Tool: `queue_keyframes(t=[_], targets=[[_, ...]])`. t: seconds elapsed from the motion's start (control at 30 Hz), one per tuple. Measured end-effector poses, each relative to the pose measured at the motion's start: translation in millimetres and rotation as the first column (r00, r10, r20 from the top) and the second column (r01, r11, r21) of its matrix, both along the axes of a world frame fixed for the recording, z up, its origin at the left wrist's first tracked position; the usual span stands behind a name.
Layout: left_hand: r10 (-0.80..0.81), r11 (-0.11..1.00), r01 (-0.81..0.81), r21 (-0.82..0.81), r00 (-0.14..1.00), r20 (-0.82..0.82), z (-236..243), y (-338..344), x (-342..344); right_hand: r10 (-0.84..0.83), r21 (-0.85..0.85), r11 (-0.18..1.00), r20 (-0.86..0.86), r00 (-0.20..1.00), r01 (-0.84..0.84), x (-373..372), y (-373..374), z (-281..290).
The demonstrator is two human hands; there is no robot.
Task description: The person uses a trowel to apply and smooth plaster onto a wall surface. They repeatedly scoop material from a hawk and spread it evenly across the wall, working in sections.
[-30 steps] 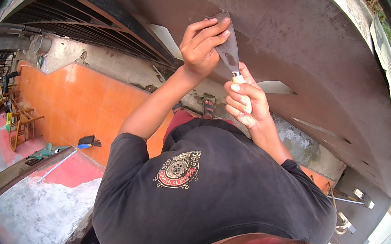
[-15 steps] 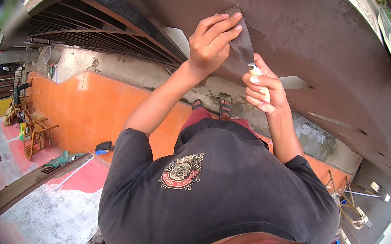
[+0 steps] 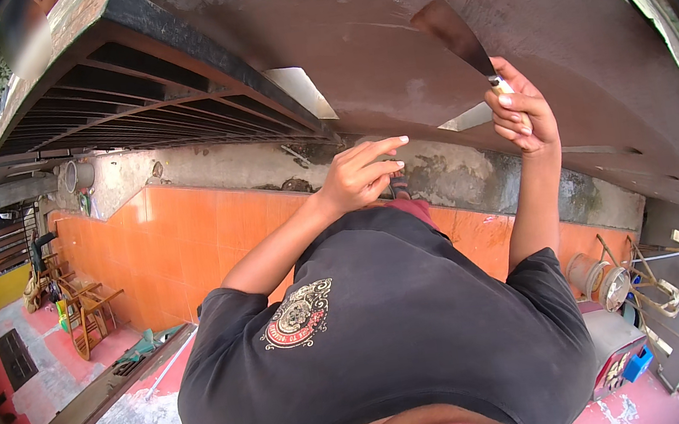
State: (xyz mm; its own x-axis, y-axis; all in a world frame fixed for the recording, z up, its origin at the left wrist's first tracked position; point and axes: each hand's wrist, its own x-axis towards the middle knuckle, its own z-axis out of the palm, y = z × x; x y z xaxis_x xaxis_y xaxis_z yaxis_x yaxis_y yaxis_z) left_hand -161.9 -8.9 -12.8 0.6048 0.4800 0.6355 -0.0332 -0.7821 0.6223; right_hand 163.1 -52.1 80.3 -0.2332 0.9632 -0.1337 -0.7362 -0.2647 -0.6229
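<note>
A putty knife (image 3: 458, 38) with a wide dark blade and a pale handle is gripped by my right hand (image 3: 523, 109), fingers closed round the handle. Its blade points up and left in front of the brown wall (image 3: 350, 24); I cannot tell whether it touches. My left hand (image 3: 362, 177) hangs lower, in front of my dark shirt, apart from the knife. It holds nothing visible; the index finger stretches out to the right and the other fingers are partly bent.
A dark slatted metal gate (image 3: 146, 83) adjoins the wall at the upper left. Below run a wet concrete strip (image 3: 223, 160) and orange tiles (image 3: 189, 230). A wooden chair (image 3: 89, 315) stands far left. At the right are a round drum-like container (image 3: 598, 278) and a blue box (image 3: 636, 364).
My left hand has left the blade and dropped toward my body. My right hand has moved right and up with the putty knife, and its blade now tilts left.
</note>
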Motion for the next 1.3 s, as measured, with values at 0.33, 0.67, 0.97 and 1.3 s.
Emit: queue_keyframes(t=[0.33,0.67,0.97,1.3], targets=[[-0.019,0.994,0.020,-0.103,1.000,0.009,2,-1,-51,0.146,0.128,0.975,0.254,0.956,-0.183,-136,30,-20],[-0.223,0.885,0.249,-0.394,0.968,0.113,-32,-35,-11,-0.348,-0.223,0.902,0.128,0.929,0.368,-202,-81,-98],[-0.494,0.802,0.477,-0.360,0.868,0.049,-19,-86,99,-0.539,0.075,0.829,0.370,0.757,0.554,-100,-174,-85],[-0.503,0.726,0.497,-0.475,0.855,0.126,-34,-177,208,-0.607,0.238,0.771,0.556,0.568,0.591,-5,-265,-76]])
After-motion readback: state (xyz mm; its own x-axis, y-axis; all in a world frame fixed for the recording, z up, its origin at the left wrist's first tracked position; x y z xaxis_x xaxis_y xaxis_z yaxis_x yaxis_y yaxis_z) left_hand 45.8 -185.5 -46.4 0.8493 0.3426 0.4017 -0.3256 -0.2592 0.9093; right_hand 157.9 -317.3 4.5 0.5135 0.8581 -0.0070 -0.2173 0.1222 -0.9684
